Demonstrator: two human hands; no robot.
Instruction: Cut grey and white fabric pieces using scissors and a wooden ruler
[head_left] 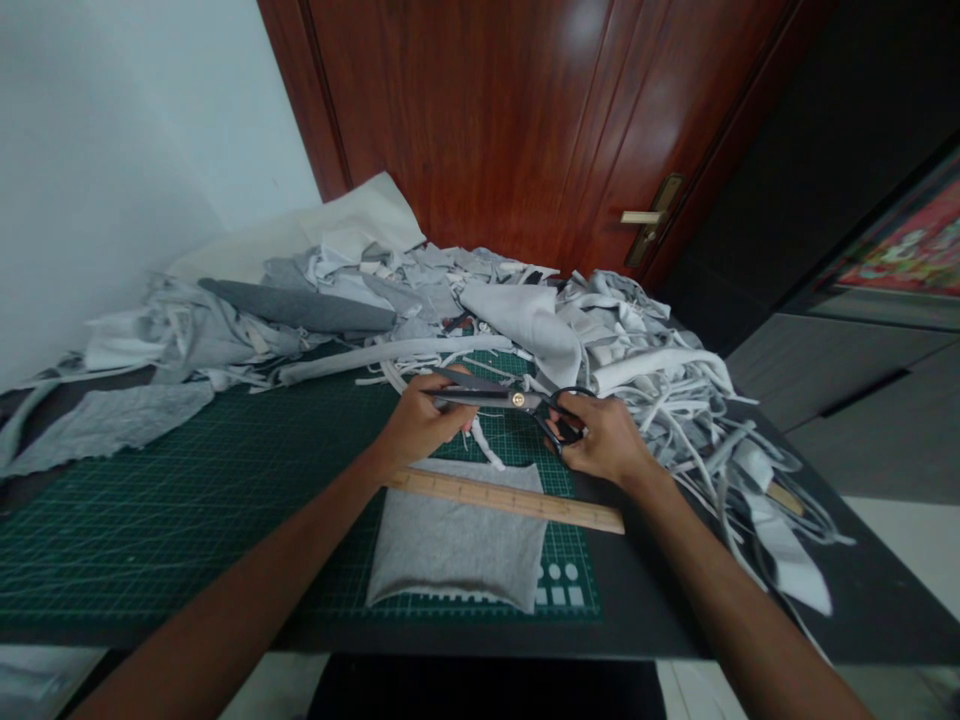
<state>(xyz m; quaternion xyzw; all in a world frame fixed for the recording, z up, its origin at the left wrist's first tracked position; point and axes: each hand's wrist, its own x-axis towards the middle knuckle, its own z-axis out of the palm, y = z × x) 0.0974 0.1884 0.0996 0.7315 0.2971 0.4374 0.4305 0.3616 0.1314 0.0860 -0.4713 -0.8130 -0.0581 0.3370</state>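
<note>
My right hand (604,437) is closed around the black handles of a pair of scissors (517,399), whose blades point left, slightly parted. Over by the blade tips, my left hand (425,422) is closed on a narrow strip of pale fabric (487,443) that hangs below its fingers. Beneath both hands, a grey fabric piece (457,550) lies flat on the green cutting mat (247,500). A wooden ruler (510,497) rests across the upper part of that fabric, tilted down to the right.
Grey and white fabric scraps (435,275) are heaped along the back of the dark table (645,600). More strips (690,420) tangle down the right side. Behind stands a brown wooden door (480,130) with a metal handle (649,217); a white wall (135,130) borders the left.
</note>
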